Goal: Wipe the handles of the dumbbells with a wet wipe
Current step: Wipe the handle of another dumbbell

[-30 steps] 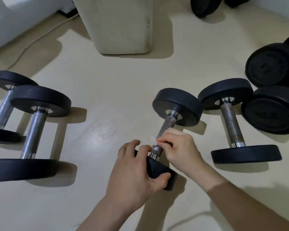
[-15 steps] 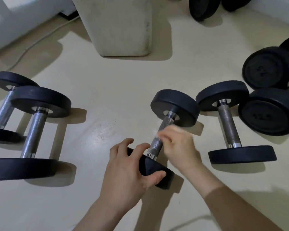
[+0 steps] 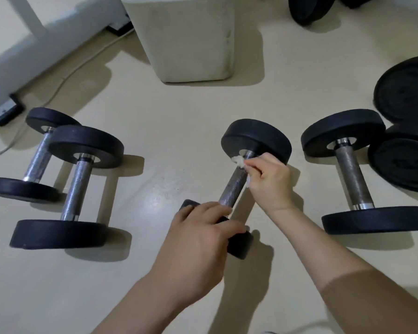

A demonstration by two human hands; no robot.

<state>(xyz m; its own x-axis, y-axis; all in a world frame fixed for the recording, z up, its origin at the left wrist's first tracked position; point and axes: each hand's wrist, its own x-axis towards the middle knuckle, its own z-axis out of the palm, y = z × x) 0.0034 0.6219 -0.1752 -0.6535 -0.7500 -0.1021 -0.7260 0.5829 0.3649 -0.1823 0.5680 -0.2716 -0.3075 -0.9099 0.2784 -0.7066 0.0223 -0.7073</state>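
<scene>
The right hand point(image 3: 267, 183) pinches a wet wipe point(image 3: 238, 161) at the handle's point(image 3: 234, 186) far end, the bare length running back toward the left hand point(image 3: 203, 237), whose grip clasps the near weight point(image 3: 239, 244).

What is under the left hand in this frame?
The left hand covers the near weight head of the middle dumbbell; only its black edges show. The handle's near end and collar are hidden beneath the fingers.

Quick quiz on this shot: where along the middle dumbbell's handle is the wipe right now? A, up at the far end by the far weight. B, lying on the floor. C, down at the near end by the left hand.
A: the right hand presses the wet wipe on the handle just under the far weight, while the left hand grips the near weight.
</scene>
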